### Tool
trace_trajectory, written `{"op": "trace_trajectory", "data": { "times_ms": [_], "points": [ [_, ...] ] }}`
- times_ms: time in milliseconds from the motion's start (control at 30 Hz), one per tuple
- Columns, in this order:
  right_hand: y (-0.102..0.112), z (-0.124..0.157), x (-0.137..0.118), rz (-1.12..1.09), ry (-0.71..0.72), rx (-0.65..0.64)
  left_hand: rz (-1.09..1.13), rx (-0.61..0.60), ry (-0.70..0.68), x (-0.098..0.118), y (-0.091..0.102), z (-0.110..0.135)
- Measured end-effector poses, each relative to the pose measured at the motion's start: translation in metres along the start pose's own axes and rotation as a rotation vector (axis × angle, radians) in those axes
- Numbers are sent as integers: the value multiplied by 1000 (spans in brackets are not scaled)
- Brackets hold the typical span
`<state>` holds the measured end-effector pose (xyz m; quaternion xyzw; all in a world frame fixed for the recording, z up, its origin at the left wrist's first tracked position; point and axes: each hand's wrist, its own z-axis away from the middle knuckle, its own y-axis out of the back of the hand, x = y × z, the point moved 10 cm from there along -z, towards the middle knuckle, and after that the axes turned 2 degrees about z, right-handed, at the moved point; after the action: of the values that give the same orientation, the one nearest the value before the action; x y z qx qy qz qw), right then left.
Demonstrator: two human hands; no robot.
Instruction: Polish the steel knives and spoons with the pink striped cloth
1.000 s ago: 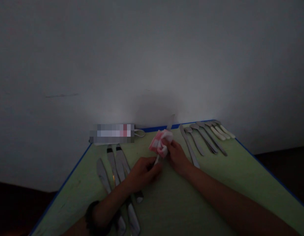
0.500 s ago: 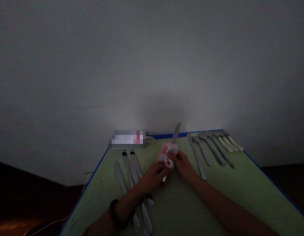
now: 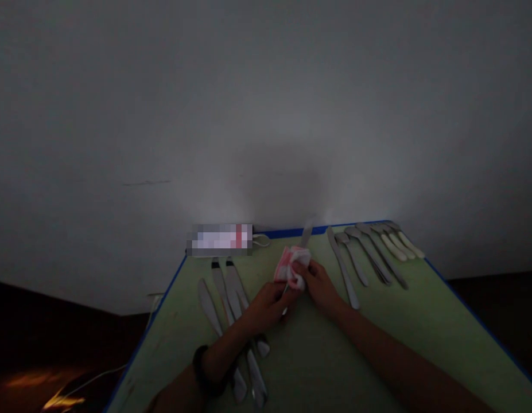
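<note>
A table knife [image 3: 307, 233] is held over the middle of the table, its blade pointing up toward the wall. My left hand [image 3: 271, 307] is closed around its handle, whose end shows below the fingers. With my right hand [image 3: 318, 285] I pinch a pink and white cloth [image 3: 301, 257] wrapped about the knife where blade and handle meet, so that stretch is hidden. Several other table knives [image 3: 209, 307] lie under and beside my left forearm, partly covered by it.
At the right back lie another knife [image 3: 342, 267], several spoons and forks [image 3: 369, 255], and pieces with cream handles [image 3: 392, 246]. A blurred-out white and red item [image 3: 218, 240] with a loop lies at the back left. A wall [image 3: 266, 115] rises behind the green table [image 3: 420, 321].
The view has shifted slightly. Both hands keep their hold on the knife and the cloth, and the blade looks more blurred now.
</note>
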<state>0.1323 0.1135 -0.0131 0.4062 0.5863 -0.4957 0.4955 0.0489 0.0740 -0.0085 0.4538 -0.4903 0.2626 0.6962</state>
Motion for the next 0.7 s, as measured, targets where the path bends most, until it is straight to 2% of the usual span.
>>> {"op": "trace_trajectory", "data": {
  "times_ms": [300,700],
  "points": [
    [0,0,3,-9,-21,-11,-19,-29,-39,3,-2,1],
    [-1,0,1,-8,-40,3,-49,-26,-48,-5,-3,-1]
  ]
}}
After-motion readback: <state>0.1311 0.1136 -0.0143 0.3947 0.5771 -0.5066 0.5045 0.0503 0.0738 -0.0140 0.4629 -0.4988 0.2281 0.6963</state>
